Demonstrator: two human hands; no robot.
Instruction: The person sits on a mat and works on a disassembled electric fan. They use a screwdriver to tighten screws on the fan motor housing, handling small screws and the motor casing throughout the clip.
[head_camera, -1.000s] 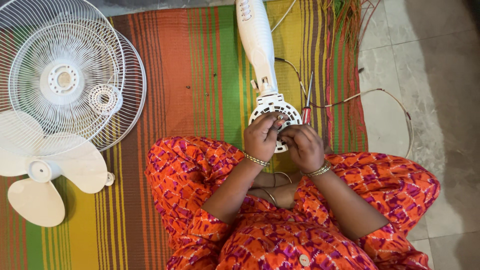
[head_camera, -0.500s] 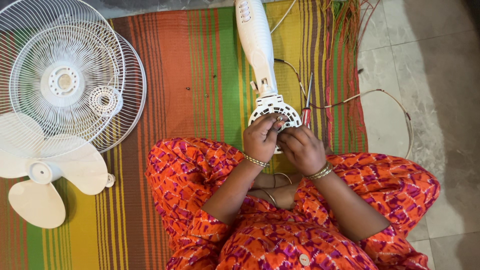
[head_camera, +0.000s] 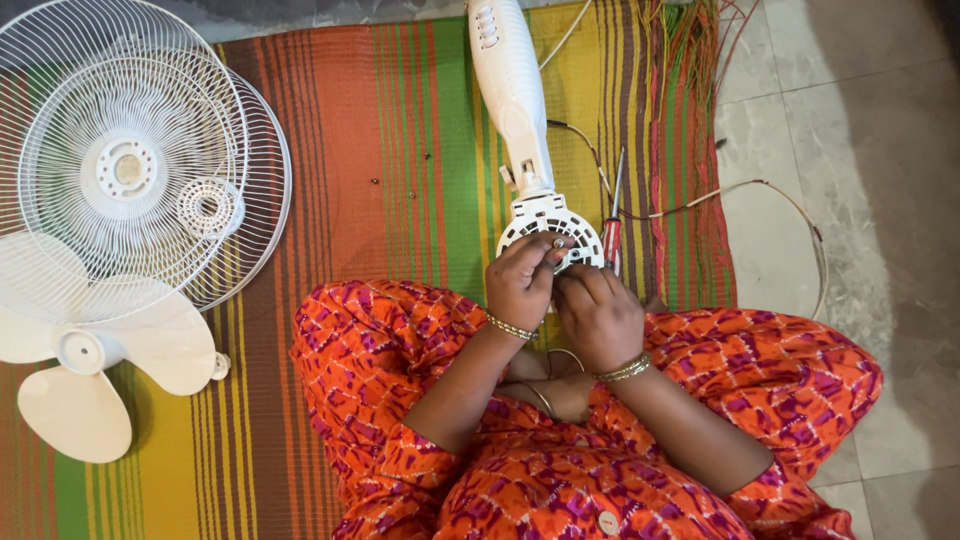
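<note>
A white fan body (head_camera: 512, 95) lies on a striped mat, its round vented motor housing (head_camera: 545, 228) pointing toward me. My left hand (head_camera: 520, 282) rests on the housing's near edge, fingers curled and pinching at a small part on its face. My right hand (head_camera: 598, 315) is beside it, fingers bent onto the same housing edge. Both hands hide the housing's lower part. A red-handled screwdriver (head_camera: 612, 226) lies just right of the housing, touched by neither hand.
Two white wire fan guards (head_camera: 140, 160) are stacked at the left of the mat (head_camera: 400, 150), with a white fan blade (head_camera: 85, 350) below them. A thin cord (head_camera: 790, 215) loops onto the grey tiled floor at right. Small screws lie on the mat.
The hands have shifted only slightly on the motor housing. Nothing else has moved.
</note>
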